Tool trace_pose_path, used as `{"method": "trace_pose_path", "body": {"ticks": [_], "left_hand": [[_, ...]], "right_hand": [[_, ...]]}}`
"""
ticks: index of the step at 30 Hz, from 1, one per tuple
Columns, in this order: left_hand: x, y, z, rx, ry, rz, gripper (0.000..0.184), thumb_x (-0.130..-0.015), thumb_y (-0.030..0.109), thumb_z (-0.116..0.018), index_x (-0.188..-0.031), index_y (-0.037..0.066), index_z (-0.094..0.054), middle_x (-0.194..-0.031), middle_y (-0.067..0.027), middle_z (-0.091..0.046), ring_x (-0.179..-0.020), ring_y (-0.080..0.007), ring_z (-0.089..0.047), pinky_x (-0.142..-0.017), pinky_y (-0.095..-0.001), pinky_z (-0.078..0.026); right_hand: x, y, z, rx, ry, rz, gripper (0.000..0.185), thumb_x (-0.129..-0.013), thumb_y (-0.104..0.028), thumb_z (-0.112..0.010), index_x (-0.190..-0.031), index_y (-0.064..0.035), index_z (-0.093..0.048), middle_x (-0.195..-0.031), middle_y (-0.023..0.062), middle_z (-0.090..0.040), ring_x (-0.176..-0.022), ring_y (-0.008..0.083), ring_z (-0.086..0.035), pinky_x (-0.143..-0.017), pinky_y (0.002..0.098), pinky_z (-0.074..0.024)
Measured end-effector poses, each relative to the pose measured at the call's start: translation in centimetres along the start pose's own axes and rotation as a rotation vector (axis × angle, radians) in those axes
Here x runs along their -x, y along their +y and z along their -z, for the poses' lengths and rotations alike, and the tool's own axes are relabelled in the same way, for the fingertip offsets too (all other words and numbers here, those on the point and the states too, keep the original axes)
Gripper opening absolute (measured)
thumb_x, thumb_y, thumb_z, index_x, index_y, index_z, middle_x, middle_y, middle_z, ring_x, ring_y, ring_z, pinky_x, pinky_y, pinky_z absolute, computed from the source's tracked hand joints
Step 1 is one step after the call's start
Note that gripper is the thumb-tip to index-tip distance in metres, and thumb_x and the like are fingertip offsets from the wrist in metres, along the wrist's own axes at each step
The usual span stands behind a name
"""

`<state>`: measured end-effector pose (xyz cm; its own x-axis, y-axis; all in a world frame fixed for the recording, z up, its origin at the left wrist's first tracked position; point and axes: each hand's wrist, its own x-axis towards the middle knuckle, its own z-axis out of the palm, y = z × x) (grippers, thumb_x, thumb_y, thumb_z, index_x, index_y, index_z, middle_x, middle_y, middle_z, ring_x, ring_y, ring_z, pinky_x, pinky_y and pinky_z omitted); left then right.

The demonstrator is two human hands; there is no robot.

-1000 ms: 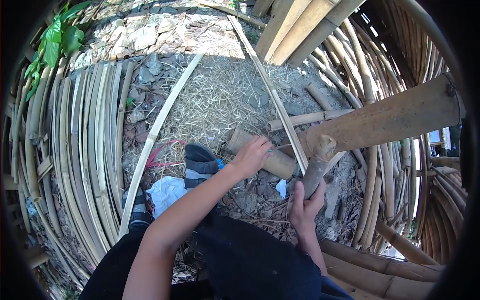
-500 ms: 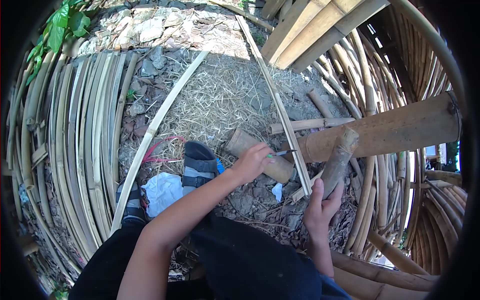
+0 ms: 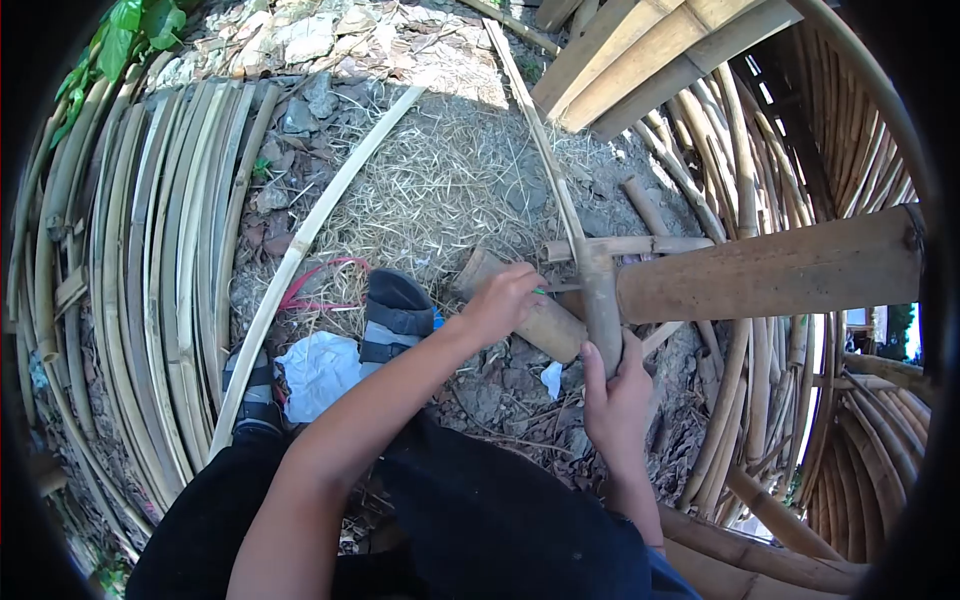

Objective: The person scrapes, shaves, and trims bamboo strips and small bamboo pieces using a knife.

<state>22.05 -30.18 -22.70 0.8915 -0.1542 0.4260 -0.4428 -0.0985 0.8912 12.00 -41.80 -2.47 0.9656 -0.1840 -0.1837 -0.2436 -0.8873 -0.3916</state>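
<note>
My left hand [image 3: 503, 303] is closed around a small knife [image 3: 541, 291]. A bit of green handle shows, and its blade points right, partly hidden. In my right hand [image 3: 617, 395] is a short, thick wooden stick [image 3: 599, 300], its top leaning away from me beside the blade. The stick covers the lower end of a long split bamboo strip [image 3: 543, 140]. Under and beside my left hand lies a short bamboo section [image 3: 552, 330]. Just right of the stick is the end of a thick bamboo pole [image 3: 770, 265].
Many split strips [image 3: 170, 260] lie along the left, and one long strip [image 3: 318, 215] runs beside my feet. A white crumpled sheet [image 3: 320, 375] and a pink ribbon [image 3: 300, 285] are near my sandal [image 3: 392, 315]. Bamboo poles [image 3: 740, 390] stand or lie at the right.
My right hand has swung the stick left, from over the thick pole to beside the knife. My left hand still grips the knife. The whole view has shifted slightly.
</note>
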Motion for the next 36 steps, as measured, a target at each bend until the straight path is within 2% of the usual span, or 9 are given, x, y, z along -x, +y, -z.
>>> {"method": "trace_pose_path", "body": {"ticks": [5, 10, 16, 18, 23, 26, 27, 32, 36], "left_hand": [[0.1, -0.4, 0.3, -0.019, -0.083, -0.094, 0.017, -0.082, 0.003, -0.072, -0.097, -0.001, -0.066, -0.092, -0.0161, -0.062, -0.093, -0.0367, -0.062, -0.081, -0.0438, -0.052], [-0.2, -0.1, 0.0, -0.054, -0.099, -0.121, 0.018, -0.082, 0.004, -0.072, -0.098, -0.002, -0.065, -0.092, -0.0161, -0.061, -0.093, -0.0372, -0.062, -0.081, -0.0438, -0.052], [0.0, -0.3, -0.1, -0.027, -0.092, -0.093, 0.018, -0.082, 0.005, -0.073, -0.096, -0.002, -0.066, -0.092, -0.0168, -0.062, -0.093, -0.0374, -0.062, -0.081, -0.0439, -0.052], [-0.4, -0.1, -0.1, -0.032, -0.082, -0.095, 0.018, -0.081, 0.005, -0.074, -0.096, -0.002, -0.066, -0.092, -0.0169, -0.062, -0.092, -0.0374, -0.062, -0.081, -0.0440, -0.052], [-0.1, -0.3, 0.0, -0.044, -0.101, -0.084, 0.018, -0.081, 0.005, -0.075, -0.096, -0.002, -0.066, -0.092, -0.0170, -0.063, -0.092, -0.0375, -0.063, -0.081, -0.0441, -0.052], [-0.2, -0.3, -0.3, -0.057, -0.092, -0.083, 0.018, -0.081, 0.005, -0.075, -0.095, -0.002, -0.066, -0.091, -0.0169, -0.062, -0.091, -0.0374, -0.063, -0.080, -0.0443, -0.052], [-0.4, -0.2, -0.4, -0.056, -0.090, -0.090, 0.018, -0.081, 0.005, -0.075, -0.095, -0.002, -0.066, -0.091, -0.0169, -0.062, -0.091, -0.0374, -0.063, -0.080, -0.0443, -0.052], [-0.1, 0.0, -0.1, -0.053, -0.061, -0.080, 0.018, -0.081, 0.005, -0.074, -0.094, -0.003, -0.066, -0.090, -0.0170, -0.062, -0.090, -0.0369, -0.063, -0.080, -0.0438, -0.052], [-0.3, -0.1, 0.2, -0.042, -0.067, -0.014, 0.018, -0.081, 0.005, -0.074, -0.096, -0.003, -0.065, -0.091, -0.0171, -0.062, -0.089, -0.0369, -0.064, -0.079, -0.0434, -0.052]], "right_hand": [[0.4, 3.5, -1.0, -0.795, 0.574, 0.431, 0.035, -0.102, -0.026, -0.057, -0.121, 0.0033, -0.055, -0.068, 0.0059, -0.056, -0.056, 0.0097, -0.047, -0.052, 0.0283, -0.0371], [-0.6, 3.4, -1.6, -0.216, 0.115, 0.125, 0.023, -0.106, -0.028, -0.051, -0.109, -0.0044, -0.052, -0.074, 0.0009, -0.053, -0.054, 0.0010, -0.042, -0.049, 0.0176, -0.0334], [-1.1, 2.2, -3.6, -0.626, 0.744, 0.532, 0.028, -0.106, -0.030, -0.050, -0.113, -0.0030, -0.054, -0.080, 0.0024, -0.055, -0.056, 0.0046, -0.043, -0.052, 0.0199, -0.0364], [0.2, 0.6, -2.4, -0.160, 0.134, 0.039, 0.029, -0.105, -0.029, -0.054, -0.110, -0.0015, -0.057, -0.074, 0.0012, -0.051, -0.065, 0.0058, -0.044, -0.062, 0.0247, -0.0400], [1.2, 1.3, -1.2, -0.798, 0.566, 0.253, 0.029, -0.106, -0.029, -0.051, -0.108, -0.0004, -0.058, -0.074, 0.0011, -0.054, -0.058, 0.0064, -0.043, -0.054, 0.0252, -0.0362], [0.1, 3.3, -3.0, -0.121, 0.485, 0.333, 0.039, -0.104, -0.031, -0.053, -0.120, 0.0049, -0.053, -0.082, 0.0081, -0.063, -0.054, 0.0088, -0.050, -0.050, 0.0269, -0.0378], [0.0, 2.1, -2.2, -0.039, 0.004, 0.059, 0.039, -0.104, -0.030, -0.053, -0.121, 0.0051, -0.052, -0.083, 0.0084, -0.064, -0.051, 0.0083, -0.050, -0.048, 0.0262, -0.0355], [1.9, 3.5, -3.8, -0.886, 0.303, 0.084, 0.032, -0.107, -0.033, -0.044, -0.108, -0.0030, -0.053, -0.071, 0.0006, -0.053, -0.049, 0.0028, -0.041, -0.045, 0.0200, -0.0331], [1.4, 5.2, -3.9, -0.767, 0.351, 0.134, 0.033, -0.107, -0.036, -0.044, -0.107, -0.0038, -0.049, -0.073, 0.0013, -0.054, -0.050, 0.0031, -0.042, -0.041, 0.0178, -0.0305]]}}
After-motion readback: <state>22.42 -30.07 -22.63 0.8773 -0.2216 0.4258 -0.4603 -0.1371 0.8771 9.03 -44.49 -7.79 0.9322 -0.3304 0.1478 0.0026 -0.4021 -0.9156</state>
